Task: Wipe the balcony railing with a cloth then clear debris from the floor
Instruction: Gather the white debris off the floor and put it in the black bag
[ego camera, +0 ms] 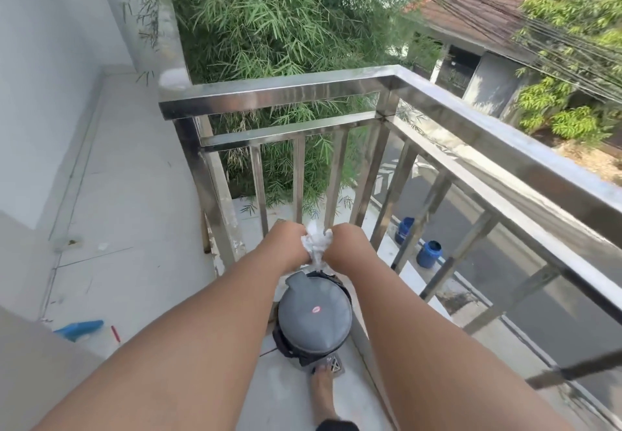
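White and bunched, the cloth [314,245] sits between both hands, just above the bin [314,321] and in front of the railing [336,89] bars. The left hand [286,245] is closed on the cloth's left side and the right hand [343,245] on its right side, wrists bent down so the fingers are hidden; the cloth looks twisted between them, a tail of it hanging toward the bin's open rim. The bin is grey and round, its lid tipped up toward the camera with a small red mark at its middle, and it stands on the pale floor [134,195] close to the railing's corner. A bare foot [321,393] presses the pedal [333,365] at the bin's near side. Left of the bin, well apart, a blue dustpan [80,328] lies on the floor with a thin red stick [115,334] beside it. Beyond the railing, past the bin, two blue containers [427,254] stand on a ledge below, and bamboo [286,16] fills the space behind the top rail.
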